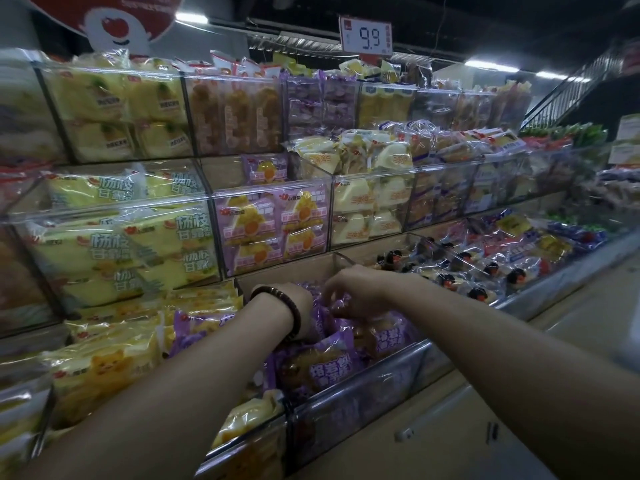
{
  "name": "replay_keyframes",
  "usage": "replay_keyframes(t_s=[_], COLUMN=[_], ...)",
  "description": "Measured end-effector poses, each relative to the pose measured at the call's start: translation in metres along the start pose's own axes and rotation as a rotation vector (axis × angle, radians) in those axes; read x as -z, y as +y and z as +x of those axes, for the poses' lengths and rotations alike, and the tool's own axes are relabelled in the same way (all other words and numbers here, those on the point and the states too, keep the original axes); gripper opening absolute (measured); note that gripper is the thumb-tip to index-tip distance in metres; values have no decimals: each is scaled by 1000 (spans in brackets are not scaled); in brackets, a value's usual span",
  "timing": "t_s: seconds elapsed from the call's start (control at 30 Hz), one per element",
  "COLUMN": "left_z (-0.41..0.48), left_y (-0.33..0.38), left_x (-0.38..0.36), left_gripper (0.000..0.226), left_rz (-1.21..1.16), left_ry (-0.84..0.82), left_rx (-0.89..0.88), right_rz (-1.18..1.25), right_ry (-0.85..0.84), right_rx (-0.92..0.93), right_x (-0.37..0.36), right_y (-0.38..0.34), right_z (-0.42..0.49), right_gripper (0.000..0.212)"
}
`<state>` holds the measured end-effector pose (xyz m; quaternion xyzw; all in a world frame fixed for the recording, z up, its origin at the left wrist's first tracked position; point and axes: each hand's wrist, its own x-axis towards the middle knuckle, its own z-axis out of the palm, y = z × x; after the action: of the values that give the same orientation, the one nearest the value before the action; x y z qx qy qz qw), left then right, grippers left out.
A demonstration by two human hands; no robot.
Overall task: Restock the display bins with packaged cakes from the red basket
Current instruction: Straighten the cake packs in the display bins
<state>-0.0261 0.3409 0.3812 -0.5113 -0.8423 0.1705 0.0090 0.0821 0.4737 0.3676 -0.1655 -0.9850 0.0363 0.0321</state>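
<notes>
At lower centre, a purple cake pack [341,301] is pinched by the right hand [360,289]; the left hand's [294,303] grip cannot be told.

Left hand [294,306] and right hand [353,289] reaching side by side into the front bin [363,386], packaged cakes [325,368] lying in it, two more rows of bins [273,216] rising behind, price sign [366,36] hanging above the top row [232,109].
</notes>
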Motion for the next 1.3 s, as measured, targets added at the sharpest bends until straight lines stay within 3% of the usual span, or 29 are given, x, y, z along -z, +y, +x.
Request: replay_keyframes(t_s=[0.07,0.17,0.3,0.43,0.53,0.67,0.87,1.13,1.3], left_z=[-16,-38,-61,-65,-67,-71,-74,-57,-54], left_y=[-2,-4,4,10,10,15,27,43,50], left_x=[5,10,-1,-16,-18,-21,-22,-32,-26], left_gripper=[44,19,39,54,51,48,19,31,37], left_rz=[-8,-54,-70,-41,-90,-72,110,146,227], left_ry=[166,347,228,236,213,233,240,231,181], left_rx=[-22,-115,-216,-225,-237,-210,-137,196,211], right_rz=[68,59,34,-62,-171,-323,-430,-457,-427], right_ry=[43,114,-55,-153,-113,-11,123,222,195], right_rx=[20,17,9,-5,-42,-43,-22,3,27], right_x=[12,28,31,19,7,-8,-3,-5,-1], right_y=[3,4,-3,-10,-10,-15,-12,-13,-12], right_z=[-11,-28,-52,-62,-62,-61,-60,-54,-53], right_gripper=[37,28,24,49,61,53,45,46,45])
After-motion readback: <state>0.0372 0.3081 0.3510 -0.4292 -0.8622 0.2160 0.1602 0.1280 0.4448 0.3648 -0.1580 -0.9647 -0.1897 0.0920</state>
